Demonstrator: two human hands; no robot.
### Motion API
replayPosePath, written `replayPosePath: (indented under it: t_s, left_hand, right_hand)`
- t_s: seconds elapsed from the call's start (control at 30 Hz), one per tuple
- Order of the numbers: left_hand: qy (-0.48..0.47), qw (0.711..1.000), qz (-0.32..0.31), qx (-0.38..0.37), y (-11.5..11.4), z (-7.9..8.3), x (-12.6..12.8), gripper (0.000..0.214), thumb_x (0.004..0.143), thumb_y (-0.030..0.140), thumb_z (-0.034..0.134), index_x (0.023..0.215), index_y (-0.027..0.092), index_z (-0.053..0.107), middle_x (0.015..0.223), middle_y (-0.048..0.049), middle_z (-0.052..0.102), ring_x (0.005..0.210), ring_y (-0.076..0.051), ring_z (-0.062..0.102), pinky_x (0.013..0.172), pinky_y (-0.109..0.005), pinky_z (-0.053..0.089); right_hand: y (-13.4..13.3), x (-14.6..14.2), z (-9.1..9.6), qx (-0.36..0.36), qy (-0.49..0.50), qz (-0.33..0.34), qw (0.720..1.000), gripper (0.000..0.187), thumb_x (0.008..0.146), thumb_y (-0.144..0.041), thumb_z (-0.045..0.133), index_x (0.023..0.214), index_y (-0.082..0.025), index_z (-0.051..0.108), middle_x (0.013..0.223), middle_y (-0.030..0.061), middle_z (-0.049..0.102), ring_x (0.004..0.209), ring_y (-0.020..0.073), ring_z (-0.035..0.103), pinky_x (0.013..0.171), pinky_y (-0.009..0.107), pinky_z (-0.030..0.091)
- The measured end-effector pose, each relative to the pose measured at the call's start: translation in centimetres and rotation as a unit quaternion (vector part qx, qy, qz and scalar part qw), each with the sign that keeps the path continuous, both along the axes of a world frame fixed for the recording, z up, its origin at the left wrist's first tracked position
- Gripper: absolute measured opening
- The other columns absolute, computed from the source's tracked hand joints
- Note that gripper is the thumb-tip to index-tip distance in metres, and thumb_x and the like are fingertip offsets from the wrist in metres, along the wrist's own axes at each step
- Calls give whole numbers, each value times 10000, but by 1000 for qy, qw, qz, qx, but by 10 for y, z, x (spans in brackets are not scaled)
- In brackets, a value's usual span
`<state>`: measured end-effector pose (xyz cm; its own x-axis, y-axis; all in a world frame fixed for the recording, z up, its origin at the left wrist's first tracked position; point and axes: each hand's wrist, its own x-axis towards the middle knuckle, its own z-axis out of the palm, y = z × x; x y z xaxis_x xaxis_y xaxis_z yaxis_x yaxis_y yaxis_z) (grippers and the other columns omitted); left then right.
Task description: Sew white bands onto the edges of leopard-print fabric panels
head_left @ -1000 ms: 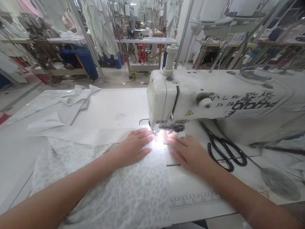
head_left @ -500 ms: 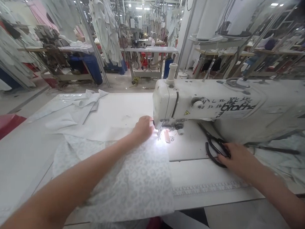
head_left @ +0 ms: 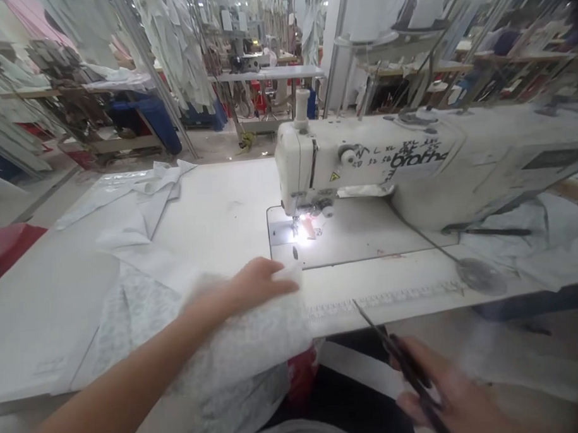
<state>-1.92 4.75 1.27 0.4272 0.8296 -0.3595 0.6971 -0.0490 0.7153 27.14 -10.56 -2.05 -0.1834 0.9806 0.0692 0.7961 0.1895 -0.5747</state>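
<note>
In my right hand (head_left: 441, 388) is a pair of black scissors (head_left: 408, 361), off the front edge of the table, with the blades pointing up and left. My left hand (head_left: 258, 284) grips the upper edge of a pale leopard-print fabric (head_left: 255, 344), which hangs over the table's front edge towards my lap. Motion blurs this hand and the cloth a little. Behind it stands a white sewing machine (head_left: 334, 158), its lamp lit over the presser foot (head_left: 296, 227). Its needle plate (head_left: 281, 232) is uncovered.
A measuring tape strip (head_left: 381, 296) runs along the table's front edge. White cloth pieces (head_left: 141, 209) lie at the left, more fabric (head_left: 521, 233) at the right. A thin rod with a round pad (head_left: 481, 276) sticks out on the right. A red item (head_left: 10, 248) is beyond the left edge.
My left hand has drawn the fabric from the presser foot towards me. My right hand has lifted the scissors off the table and brought them nearer to me. The view has shifted.
</note>
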Motion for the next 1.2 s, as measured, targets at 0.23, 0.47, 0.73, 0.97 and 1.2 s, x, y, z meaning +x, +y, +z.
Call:
replayPosePath:
  t_s: [0.23,0.47,0.73,0.97,1.2]
  left_hand:
    - [-130,975,11,-180,-60,16,2,338,759,483,566,868,183,677,846,-39,686,742,-192,622,666,-285,478]
    - [-164,968,40,-188,-99,12,11,334,782,437,552,925,165,681,801,-30,676,657,-141,581,563,-206,421]
    - [-187,961,63,-194,-118,0,13,265,749,401,588,804,168,699,743,-33,668,691,-170,587,651,-258,447]
    - [-147,958,21,-246,-130,-10,23,255,749,413,576,708,184,682,669,-6,634,650,-164,567,635,-255,428]
    - [-157,954,124,-224,-123,-3,14,325,756,479,576,809,173,671,763,-34,668,664,-162,595,599,-241,452]
  right_hand:
    - [-24,-46,-19,-161,98,0,982,299,678,-250,612,921,-255,439,912,48,561,841,266,578,687,403,528]
    - [-18,-69,5,-182,109,27,977,260,699,-291,652,810,-214,430,901,29,508,838,207,511,695,298,435]
    - [-48,-67,-20,-220,67,4,973,295,714,-287,617,605,-213,353,628,-30,469,579,156,447,527,244,287]
    - [-59,-68,-28,-224,88,-8,970,269,670,-255,644,654,-208,380,690,-29,495,615,151,454,543,233,286]
    - [-59,-59,-37,-228,109,-32,967,233,743,-304,543,641,-217,352,654,-23,484,608,165,473,549,246,321]
